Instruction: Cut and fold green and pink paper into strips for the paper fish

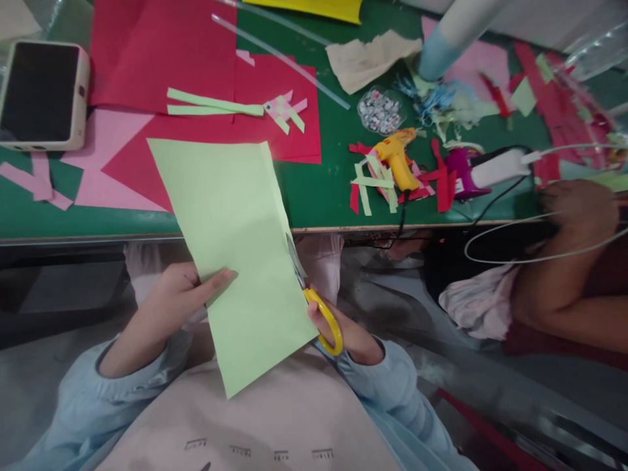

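A large sheet of light green paper (235, 235) is held over my lap, its far end above the table edge. My left hand (189, 291) pinches its left edge, thumb on top and fingers underneath. My right hand (326, 320) grips yellow-handled scissors (331, 330) at the sheet's right edge. The blades lie along that edge, where a narrow strip is partly cut and stands slightly away. Part of the right hand is hidden behind the handles and the paper. Beyond the sheet, a woven pink and green paper fish (284, 110) with long green strips rests on red paper (196, 65).
A phone (42, 95) lies at the left. To the right are a yellow glue gun (398, 154) on paper strips, a tub of googly eyes (380, 111), a purple spool (464, 173) and a white power plug (500, 168) with cables. Another person's arm (569, 261) rests at far right.
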A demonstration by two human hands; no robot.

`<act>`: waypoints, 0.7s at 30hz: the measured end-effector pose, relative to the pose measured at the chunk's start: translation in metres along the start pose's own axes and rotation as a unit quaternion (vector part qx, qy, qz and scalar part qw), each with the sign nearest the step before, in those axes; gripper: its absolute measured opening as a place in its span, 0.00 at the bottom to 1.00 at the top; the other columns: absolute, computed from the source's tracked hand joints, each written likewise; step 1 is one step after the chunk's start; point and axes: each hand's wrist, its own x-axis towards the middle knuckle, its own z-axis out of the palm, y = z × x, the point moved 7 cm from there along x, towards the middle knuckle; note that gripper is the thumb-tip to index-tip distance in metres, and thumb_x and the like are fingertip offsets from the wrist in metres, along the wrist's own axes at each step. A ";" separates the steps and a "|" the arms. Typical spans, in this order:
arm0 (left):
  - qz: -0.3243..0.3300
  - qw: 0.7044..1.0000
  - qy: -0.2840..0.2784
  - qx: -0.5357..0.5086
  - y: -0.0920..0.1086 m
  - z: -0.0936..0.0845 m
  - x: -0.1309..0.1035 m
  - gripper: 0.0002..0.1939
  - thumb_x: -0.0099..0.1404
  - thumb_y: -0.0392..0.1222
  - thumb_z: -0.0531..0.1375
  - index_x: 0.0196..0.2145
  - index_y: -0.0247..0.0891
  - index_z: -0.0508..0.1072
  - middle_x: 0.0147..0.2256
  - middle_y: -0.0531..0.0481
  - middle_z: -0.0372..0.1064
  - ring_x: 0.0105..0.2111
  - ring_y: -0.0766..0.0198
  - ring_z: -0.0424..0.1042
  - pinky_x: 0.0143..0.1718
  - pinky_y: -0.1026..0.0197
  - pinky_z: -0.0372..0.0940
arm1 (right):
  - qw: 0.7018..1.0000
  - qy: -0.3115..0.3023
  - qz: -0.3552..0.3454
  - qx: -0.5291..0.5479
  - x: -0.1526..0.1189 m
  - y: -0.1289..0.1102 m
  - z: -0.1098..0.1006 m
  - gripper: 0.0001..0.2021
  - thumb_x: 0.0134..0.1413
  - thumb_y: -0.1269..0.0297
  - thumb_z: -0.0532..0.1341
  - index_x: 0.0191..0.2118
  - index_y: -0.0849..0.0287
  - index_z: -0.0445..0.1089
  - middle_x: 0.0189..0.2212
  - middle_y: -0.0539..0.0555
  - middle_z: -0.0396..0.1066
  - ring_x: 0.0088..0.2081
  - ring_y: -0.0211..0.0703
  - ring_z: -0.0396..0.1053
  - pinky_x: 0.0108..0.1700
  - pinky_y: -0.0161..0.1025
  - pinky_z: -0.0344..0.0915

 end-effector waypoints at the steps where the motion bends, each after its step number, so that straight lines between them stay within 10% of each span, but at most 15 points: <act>1: -0.001 1.000 0.000 0.000 0.000 0.000 0.000 0.22 0.57 0.61 0.63 0.29 0.37 0.80 0.31 0.44 0.79 0.30 0.56 0.76 0.27 0.62 0.70 | 1.000 0.005 0.001 -0.002 0.000 -0.001 -0.001 0.33 0.65 0.37 0.44 0.60 0.56 0.64 0.57 0.57 0.68 0.63 0.45 0.62 0.71 0.47 0.50; 21: 0.006 1.000 0.010 0.008 0.002 0.000 -0.002 0.23 0.57 0.62 0.62 0.30 0.37 0.80 0.31 0.44 0.79 0.31 0.54 0.76 0.29 0.59 0.72 | 0.995 0.052 0.041 0.075 -0.005 -0.007 -0.002 0.22 0.63 0.39 0.51 0.46 0.54 0.61 0.42 0.54 0.66 0.44 0.41 0.66 0.50 0.39 0.69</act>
